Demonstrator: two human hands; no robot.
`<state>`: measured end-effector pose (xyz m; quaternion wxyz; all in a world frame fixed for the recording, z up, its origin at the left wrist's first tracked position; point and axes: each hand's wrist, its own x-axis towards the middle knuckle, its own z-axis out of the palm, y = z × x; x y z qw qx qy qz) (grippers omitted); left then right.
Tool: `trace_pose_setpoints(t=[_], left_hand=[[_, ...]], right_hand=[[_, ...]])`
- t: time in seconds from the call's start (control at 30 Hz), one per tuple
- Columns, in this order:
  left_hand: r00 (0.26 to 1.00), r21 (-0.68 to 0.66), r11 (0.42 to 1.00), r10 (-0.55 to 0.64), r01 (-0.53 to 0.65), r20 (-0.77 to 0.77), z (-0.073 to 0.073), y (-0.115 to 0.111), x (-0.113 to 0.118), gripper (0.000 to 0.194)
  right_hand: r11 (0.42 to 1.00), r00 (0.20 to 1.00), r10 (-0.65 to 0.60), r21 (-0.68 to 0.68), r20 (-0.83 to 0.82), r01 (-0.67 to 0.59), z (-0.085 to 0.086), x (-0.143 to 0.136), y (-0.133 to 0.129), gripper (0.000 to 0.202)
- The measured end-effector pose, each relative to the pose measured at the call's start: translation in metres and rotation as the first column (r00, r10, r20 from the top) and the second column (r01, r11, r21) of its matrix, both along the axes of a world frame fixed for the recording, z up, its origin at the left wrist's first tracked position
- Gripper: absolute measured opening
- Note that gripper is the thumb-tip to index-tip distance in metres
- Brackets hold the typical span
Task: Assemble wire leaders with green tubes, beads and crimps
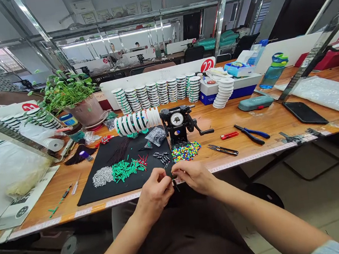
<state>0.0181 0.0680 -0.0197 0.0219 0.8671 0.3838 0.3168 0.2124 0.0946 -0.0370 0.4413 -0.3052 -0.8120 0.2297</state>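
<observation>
My left hand (157, 191) and my right hand (194, 176) meet at the table's front edge, fingertips pinched close together. Between them is a small dark piece with a bit of green, too small to name. Just beyond lie a heap of coloured beads (187, 152) and a few black parts with metal ends (161, 157). On the black mat (96, 195) are green tubes (127, 170), red pieces (141, 162) and a pile of small silver parts (102, 177). Behind the beads stands a hand-cranked winder (177, 122) with a row of white spools (138, 121) on its shaft.
To the right lie thread snips (223, 150), a red cutter (229, 135), blue-handled pliers (252, 133) and a dark tablet (305, 112). Stacked spools (162, 92) line the back, beside a potted plant (84, 111). A water bottle (273, 71) stands at right. Metal posts frame the bench.
</observation>
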Motion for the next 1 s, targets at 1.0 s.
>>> trace_pose_setpoints(t=[1.0], left_hand=[[0.730,-0.838,0.469,0.463,0.280,0.503,0.018,-0.003,0.016,0.031]], right_hand=[[0.883,0.962,-0.261,-0.423,-0.086,0.202,0.001,-0.018,-0.068,0.019]])
